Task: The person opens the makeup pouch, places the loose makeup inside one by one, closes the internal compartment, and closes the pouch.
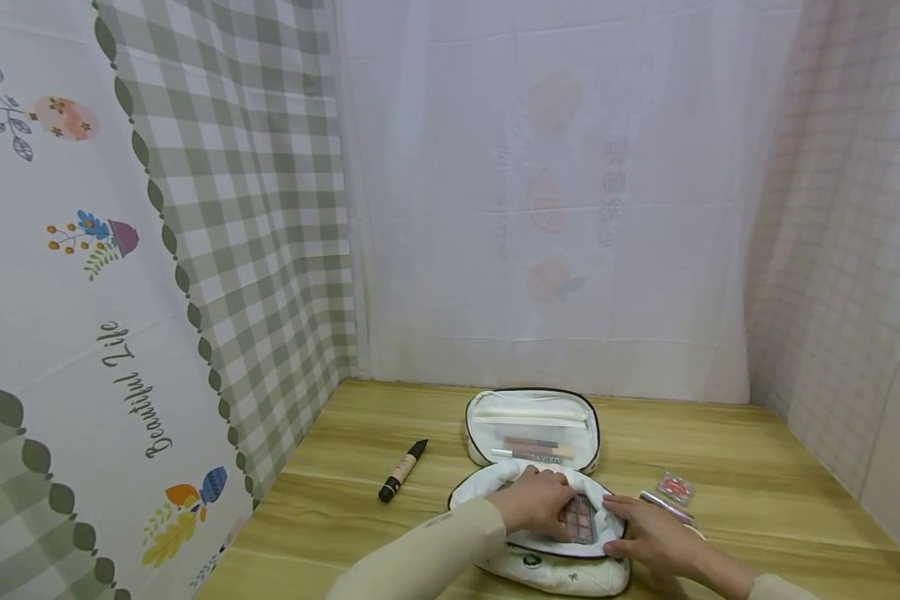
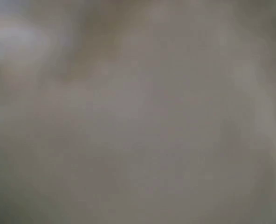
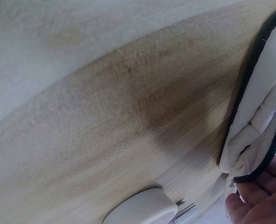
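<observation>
Pouch (image 1: 581, 577), white with dark zip trim, sits on the wood-grain table (image 1: 345, 542), unzipped; lid (image 1: 536, 402) up behind it, slim items in its pocket. Head view: left hand (image 1: 536, 502) is in the opening, fingers bent at a multi-pan palette (image 1: 583, 523); can't tell if they're clamped on it. Right hand (image 1: 656, 537) grips the right rim, thumb toward the front. Silver tube (image 1: 666, 507) and red compact (image 1: 675, 487) lie right; black-ended tube (image 1: 403, 472) left, well apart. Left wrist: all blur. Right wrist: fingertips at the zip edge; pale rounded item (image 3: 142, 207) near the tube.
</observation>
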A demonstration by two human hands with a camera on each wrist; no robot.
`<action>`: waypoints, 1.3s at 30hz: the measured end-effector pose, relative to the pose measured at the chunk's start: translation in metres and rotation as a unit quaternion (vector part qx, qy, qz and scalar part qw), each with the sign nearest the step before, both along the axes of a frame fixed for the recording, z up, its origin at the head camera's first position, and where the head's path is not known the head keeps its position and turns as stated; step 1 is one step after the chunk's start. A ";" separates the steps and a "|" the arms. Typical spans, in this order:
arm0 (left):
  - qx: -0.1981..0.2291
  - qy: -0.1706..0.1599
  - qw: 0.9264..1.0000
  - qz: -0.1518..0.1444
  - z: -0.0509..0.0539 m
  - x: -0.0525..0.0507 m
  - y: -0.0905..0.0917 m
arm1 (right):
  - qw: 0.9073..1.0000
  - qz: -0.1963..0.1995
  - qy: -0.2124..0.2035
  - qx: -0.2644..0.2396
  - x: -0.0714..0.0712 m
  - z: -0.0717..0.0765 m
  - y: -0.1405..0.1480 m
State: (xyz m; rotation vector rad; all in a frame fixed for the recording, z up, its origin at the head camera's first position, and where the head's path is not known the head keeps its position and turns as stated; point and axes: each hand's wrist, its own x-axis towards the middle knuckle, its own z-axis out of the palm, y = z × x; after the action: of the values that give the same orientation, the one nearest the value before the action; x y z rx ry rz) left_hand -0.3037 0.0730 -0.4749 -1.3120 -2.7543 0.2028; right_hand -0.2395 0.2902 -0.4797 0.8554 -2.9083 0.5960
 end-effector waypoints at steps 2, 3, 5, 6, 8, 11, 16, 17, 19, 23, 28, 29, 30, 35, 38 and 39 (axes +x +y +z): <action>0.004 -0.003 1.000 -0.010 -0.002 0.000 -0.001 | 1.000 -0.001 -0.005 0.001 0.000 0.000 0.000; 0.007 -0.004 1.000 -0.014 -0.002 0.000 -0.002 | 1.000 -0.002 -0.008 0.001 0.000 0.001 0.000; 0.010 -0.008 1.000 -0.022 -0.002 0.001 -0.003 | 1.000 -0.007 -0.018 0.002 -0.001 0.002 -0.001; 0.011 -0.009 1.000 -0.026 0.000 0.001 -0.004 | 1.000 -0.010 -0.022 0.001 -0.001 0.002 -0.001; 0.011 -0.010 0.999 -0.031 0.004 0.003 -0.005 | 0.999 -0.015 -0.029 0.000 -0.001 0.002 -0.001; 0.007 -0.008 0.999 -0.037 0.013 0.006 -0.008 | 0.999 -0.021 -0.033 0.001 -0.001 0.003 -0.001; 0.008 -0.013 0.999 -0.036 0.024 0.010 -0.019 | 1.000 -0.023 -0.021 0.003 -0.001 0.002 -0.001; 0.008 -0.014 0.999 -0.035 0.025 0.010 -0.022 | 1.000 -0.022 -0.018 0.002 0.000 0.002 -0.001; 0.014 -0.018 0.999 -0.035 0.027 0.009 -0.028 | 1.000 -0.021 -0.015 0.001 0.000 0.002 -0.001; 0.026 -0.017 0.999 -0.035 0.027 0.004 -0.039 | 1.000 -0.020 -0.014 0.000 0.000 0.001 -0.001; 0.052 -0.016 0.998 -0.022 0.027 -0.003 -0.054 | 1.000 -0.022 -0.016 0.000 0.000 0.001 -0.001; 0.060 -0.018 0.998 -0.018 0.027 -0.004 -0.057 | 1.000 -0.021 -0.016 0.000 0.000 0.002 -0.001; 0.067 -0.021 0.997 -0.012 0.028 -0.005 -0.060 | 1.000 -0.021 -0.015 0.001 0.000 0.002 -0.001; 0.112 -0.049 0.992 0.009 0.031 -0.010 -0.078 | 1.000 -0.020 -0.016 0.002 0.001 0.002 -0.002; 0.142 -0.058 0.988 0.007 0.030 -0.014 -0.090 | 1.000 -0.021 -0.019 0.003 0.001 0.003 -0.002; 0.151 -0.063 0.986 0.008 0.030 -0.016 -0.094 | 1.000 -0.020 -0.018 0.003 0.000 0.003 -0.003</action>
State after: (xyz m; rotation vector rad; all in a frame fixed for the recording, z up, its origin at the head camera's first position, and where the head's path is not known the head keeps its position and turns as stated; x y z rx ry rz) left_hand -0.3194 -0.0214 -0.4453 -1.2609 -2.7547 -0.2965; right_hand -0.2390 0.2875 -0.4767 0.7918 -2.9539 0.6075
